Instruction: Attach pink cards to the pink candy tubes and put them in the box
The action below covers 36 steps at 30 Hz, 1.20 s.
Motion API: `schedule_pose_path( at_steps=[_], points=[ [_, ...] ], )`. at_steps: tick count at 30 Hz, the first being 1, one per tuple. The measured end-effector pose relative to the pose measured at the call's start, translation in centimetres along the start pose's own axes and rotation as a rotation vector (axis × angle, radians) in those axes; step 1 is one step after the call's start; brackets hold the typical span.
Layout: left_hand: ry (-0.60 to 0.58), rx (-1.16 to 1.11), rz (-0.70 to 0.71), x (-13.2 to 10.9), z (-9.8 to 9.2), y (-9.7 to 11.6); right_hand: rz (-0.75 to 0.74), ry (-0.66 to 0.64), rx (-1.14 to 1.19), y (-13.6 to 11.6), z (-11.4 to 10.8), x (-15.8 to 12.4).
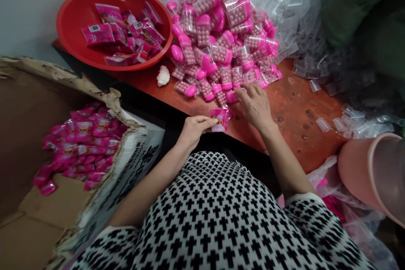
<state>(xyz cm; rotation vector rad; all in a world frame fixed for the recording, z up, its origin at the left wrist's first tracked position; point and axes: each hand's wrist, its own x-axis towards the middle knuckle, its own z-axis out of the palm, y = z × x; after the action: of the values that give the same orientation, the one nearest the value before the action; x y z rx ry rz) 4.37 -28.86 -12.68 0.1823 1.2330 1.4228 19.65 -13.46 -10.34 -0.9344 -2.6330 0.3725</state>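
A small pink printed sachet [219, 119] with a clear upper end is pinched between the thumb and fingers of my left hand [195, 130], just over the table's front edge. To its right, my right hand [255, 104] reaches over the front of a heap of clear candy bottles [226, 76] with bright pink caps and pale pink balls inside. Its fingers are stretched out and a little apart, close to a bottle with a pink cap [232, 96]. Whether the fingertips touch that bottle is hard to see.
A red basin [71, 52] with pink sachets stands at the back left. Lower left, an open carton [139, 145] holds filled pink packs. Empty clear bottles [348, 120] lie on the red table [294, 114]. A pink bucket [354, 173] is at the right; a white lump [163, 76] lies near the heap.
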Motion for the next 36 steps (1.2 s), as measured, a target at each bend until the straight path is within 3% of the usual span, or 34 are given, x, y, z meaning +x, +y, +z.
schedule_pose_path(
  at_steps=[3,7,9,11,14,16,19,22,25,28,31,33,36],
  points=[
    [0.061,-0.094,-0.022,-0.1,0.1,0.1,-0.084,-0.023,-0.277,1.6,0.3,0.9],
    [0.121,-0.182,-0.044,0.1,0.0,0.3,-0.092,0.048,-0.229,2.2,0.9,0.8],
    [0.138,-0.226,-0.045,0.2,-0.1,0.4,-0.015,0.127,-0.032,1.4,0.8,-0.1],
    [0.149,-0.273,-0.044,0.4,-0.1,0.5,0.139,0.168,0.317,-0.4,0.6,-1.4],
    [0.163,-0.339,-0.057,0.5,0.0,0.9,0.431,0.050,0.963,-4.0,0.4,-4.1],
    [0.169,-0.374,-0.059,0.7,0.1,1.2,0.570,-0.055,1.241,-6.3,0.7,-5.7],
    [0.184,-0.402,-0.040,0.8,0.1,1.3,0.652,-0.133,1.387,-8.6,1.5,-6.9],
    [0.170,-0.385,-0.010,0.5,0.1,1.3,0.682,0.001,1.432,-8.9,2.3,-6.2],
    [0.101,-0.310,0.034,-0.2,0.4,1.1,0.700,0.132,1.472,-7.8,2.7,-4.3],
    [0.060,-0.172,0.096,-0.7,0.9,0.9,0.662,0.055,1.489,-6.8,2.8,-2.4],
    [0.048,0.024,0.169,-1.7,0.6,0.9,0.635,0.057,1.431,-6.7,2.9,-1.6],
    [0.075,0.214,0.272,-2.9,-0.4,1.2,0.630,0.079,1.394,-7.0,3.0,-1.5],
    [0.209,0.485,0.494,-5.3,-2.5,2.1,0.608,0.102,1.419,-7.7,3.3,-1.2]
  ],
)
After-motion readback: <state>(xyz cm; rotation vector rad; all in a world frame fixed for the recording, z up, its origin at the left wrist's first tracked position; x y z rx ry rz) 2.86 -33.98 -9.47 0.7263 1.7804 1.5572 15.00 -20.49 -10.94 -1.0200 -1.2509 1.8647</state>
